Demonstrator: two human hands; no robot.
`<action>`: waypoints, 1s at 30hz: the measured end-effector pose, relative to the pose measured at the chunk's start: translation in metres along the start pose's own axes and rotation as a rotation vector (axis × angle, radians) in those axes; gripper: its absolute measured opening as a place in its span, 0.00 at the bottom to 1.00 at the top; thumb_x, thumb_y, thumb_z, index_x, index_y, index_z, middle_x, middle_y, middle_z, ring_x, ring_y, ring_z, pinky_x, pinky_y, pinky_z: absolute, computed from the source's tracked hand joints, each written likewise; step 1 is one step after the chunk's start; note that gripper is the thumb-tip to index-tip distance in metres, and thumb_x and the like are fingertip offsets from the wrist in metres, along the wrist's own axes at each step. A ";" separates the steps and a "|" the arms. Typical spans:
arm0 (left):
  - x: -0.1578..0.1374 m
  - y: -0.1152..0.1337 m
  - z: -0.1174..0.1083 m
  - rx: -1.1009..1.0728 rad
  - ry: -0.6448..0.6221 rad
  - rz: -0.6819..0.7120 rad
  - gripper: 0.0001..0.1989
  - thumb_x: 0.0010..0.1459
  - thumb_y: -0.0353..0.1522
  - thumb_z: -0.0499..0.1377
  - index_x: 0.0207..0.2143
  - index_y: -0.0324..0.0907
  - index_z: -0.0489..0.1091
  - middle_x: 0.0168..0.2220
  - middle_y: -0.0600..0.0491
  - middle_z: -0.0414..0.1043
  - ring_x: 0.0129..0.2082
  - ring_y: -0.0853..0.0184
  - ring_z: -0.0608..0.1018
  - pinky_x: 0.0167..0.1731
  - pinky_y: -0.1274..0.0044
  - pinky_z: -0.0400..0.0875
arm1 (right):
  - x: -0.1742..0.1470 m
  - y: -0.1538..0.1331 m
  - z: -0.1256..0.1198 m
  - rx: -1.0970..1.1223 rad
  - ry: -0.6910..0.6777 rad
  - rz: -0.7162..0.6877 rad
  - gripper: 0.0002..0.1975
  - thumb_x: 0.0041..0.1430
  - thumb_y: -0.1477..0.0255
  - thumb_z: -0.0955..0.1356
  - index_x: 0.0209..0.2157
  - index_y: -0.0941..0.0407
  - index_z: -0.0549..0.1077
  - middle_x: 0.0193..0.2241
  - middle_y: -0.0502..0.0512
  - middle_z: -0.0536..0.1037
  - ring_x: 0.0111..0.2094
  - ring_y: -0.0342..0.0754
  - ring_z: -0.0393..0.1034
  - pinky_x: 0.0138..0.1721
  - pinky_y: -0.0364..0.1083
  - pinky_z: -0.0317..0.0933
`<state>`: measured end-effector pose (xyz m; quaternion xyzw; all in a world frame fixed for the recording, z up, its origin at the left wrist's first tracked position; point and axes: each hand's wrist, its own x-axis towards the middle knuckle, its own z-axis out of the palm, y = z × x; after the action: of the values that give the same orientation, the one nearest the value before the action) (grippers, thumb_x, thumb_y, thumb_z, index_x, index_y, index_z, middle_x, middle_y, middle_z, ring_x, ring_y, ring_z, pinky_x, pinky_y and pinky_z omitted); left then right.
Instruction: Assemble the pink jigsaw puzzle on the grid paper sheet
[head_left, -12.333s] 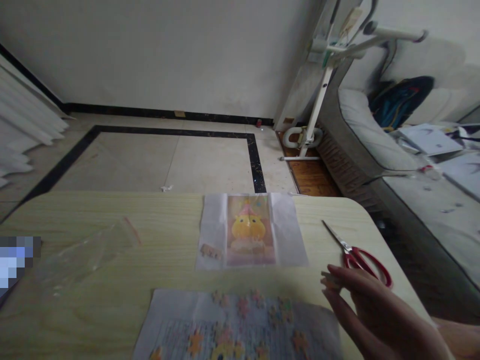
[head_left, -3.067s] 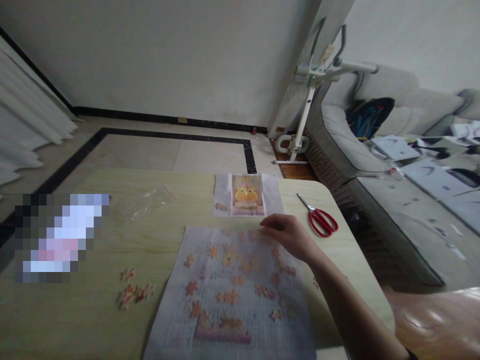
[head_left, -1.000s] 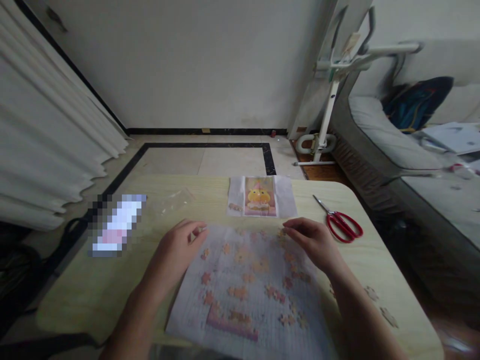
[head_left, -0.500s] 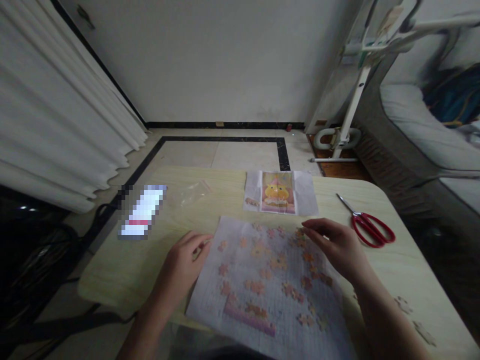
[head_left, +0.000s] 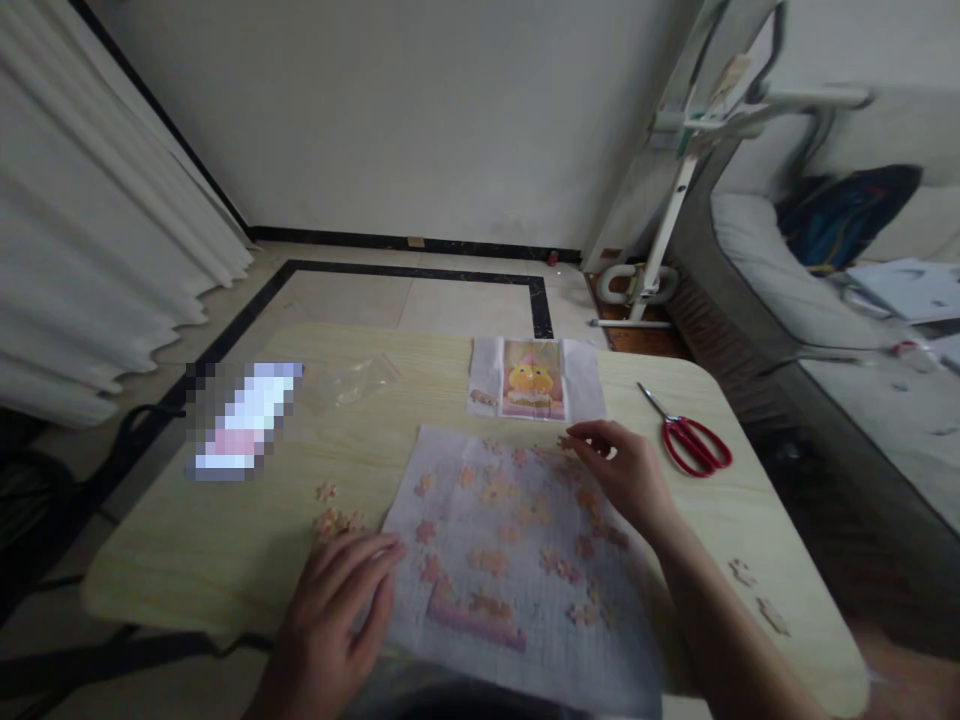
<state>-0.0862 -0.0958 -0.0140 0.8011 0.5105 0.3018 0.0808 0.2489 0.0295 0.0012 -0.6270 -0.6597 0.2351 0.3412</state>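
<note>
My right hand is above the far right part of a thin white sheet, its thumb and forefinger closed on a small puzzle piece. Several orange, pink and yellow puzzle pieces are scattered over the sheet, and a joined pink strip lies towards its near edge. Beside the sheet's left edge rests my left hand, fingers stretched out and holding nothing visible. Just beyond its knuckles sits a little heap of loose pieces. A printed picture of a yellow cartoon character lies behind the sheet.
Red-handled scissors lie on the right of the wooden table. Two plain pieces are near the right edge. A clear plastic bag and a pixelated bright phone-like device are at the left. A grey sofa stands beyond.
My left hand has drawn back towards me and spread its fingers, revealing the small heap of pieces. My right hand has shifted slightly over the sheet's far edge. The view has turned right.
</note>
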 end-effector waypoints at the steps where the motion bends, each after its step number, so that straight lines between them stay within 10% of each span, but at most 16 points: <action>1: -0.004 0.001 0.001 0.008 -0.017 0.008 0.17 0.60 0.23 0.54 0.50 0.45 0.69 0.47 0.49 0.74 0.50 0.59 0.72 0.53 0.66 0.66 | 0.002 -0.003 0.002 -0.038 -0.007 -0.022 0.09 0.55 0.66 0.68 0.33 0.55 0.80 0.25 0.56 0.79 0.26 0.49 0.70 0.30 0.47 0.63; 14: -0.033 -0.002 0.016 0.087 -0.002 0.106 0.15 0.60 0.24 0.54 0.48 0.43 0.71 0.48 0.49 0.76 0.51 0.60 0.75 0.48 0.69 0.72 | 0.035 -0.018 0.043 -0.184 -0.150 -0.204 0.06 0.57 0.76 0.69 0.32 0.56 0.80 0.28 0.54 0.80 0.29 0.47 0.70 0.33 0.44 0.62; 30: -0.038 -0.004 0.021 0.073 0.071 0.161 0.16 0.60 0.23 0.54 0.50 0.36 0.71 0.48 0.46 0.75 0.51 0.61 0.73 0.50 0.71 0.66 | 0.031 -0.018 0.014 -0.254 -0.048 -0.343 0.06 0.61 0.73 0.70 0.38 0.56 0.80 0.35 0.58 0.78 0.38 0.53 0.71 0.41 0.50 0.65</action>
<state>-0.0885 -0.1228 -0.0483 0.8308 0.4575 0.3170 0.0089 0.2266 0.0603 0.0100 -0.5376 -0.7891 0.1036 0.2786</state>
